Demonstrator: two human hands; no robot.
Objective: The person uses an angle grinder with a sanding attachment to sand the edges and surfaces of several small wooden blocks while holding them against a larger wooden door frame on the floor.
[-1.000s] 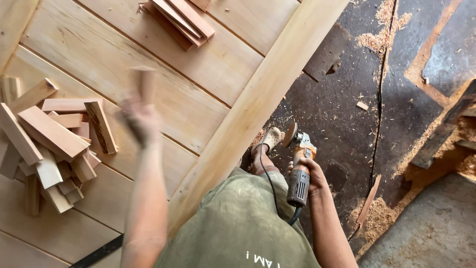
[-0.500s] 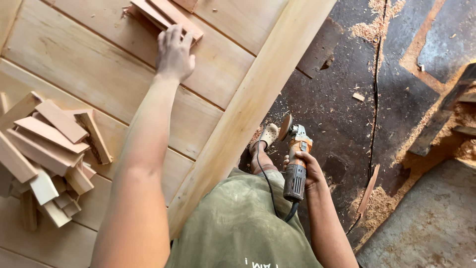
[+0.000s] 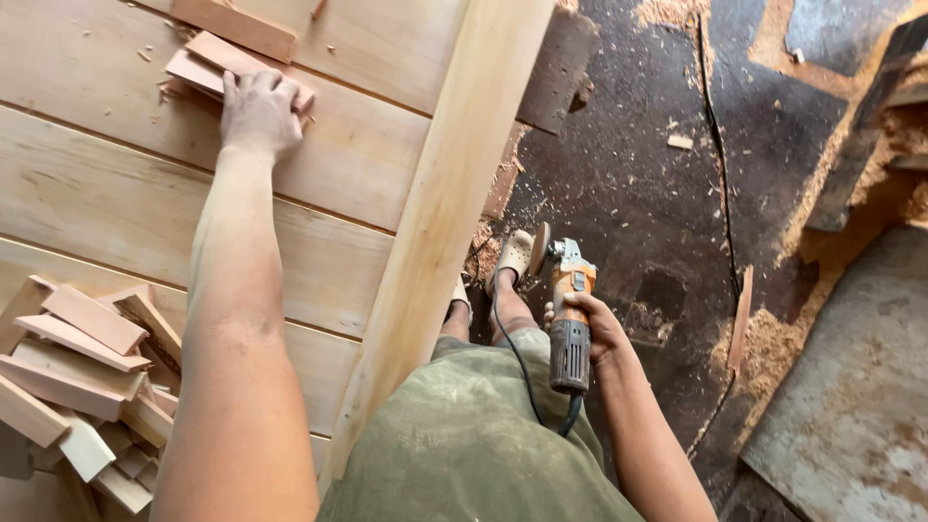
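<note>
- On the plank worktop, toward 11 o'clock of the view, the person's left hand lies palm-down with fingers spread over a small stack of flat wooden pieces; the fingers press on the top piece, and whether they curl around an edge cannot be told.
- One more wooden strip lies just beyond that stack, at 12 o'clock from the hand.
- At 4 o'clock from the left hand, off the worktop's edge, the right hand is closed fully around the body of an orange-and-grey angle grinder, held low beside the leg.
- The grinder's sanding disc points to 12 o'clock, above the dark floor; its black cord runs back across the olive trousers.
- A long pale beam lies diagonally between the two hands, along the worktop's edge.
- A loose heap of wooden offcuts sits at 8 o'clock of the view, just beside the left forearm.
- Sawdust is scattered on the floor at 3 o'clock.
</note>
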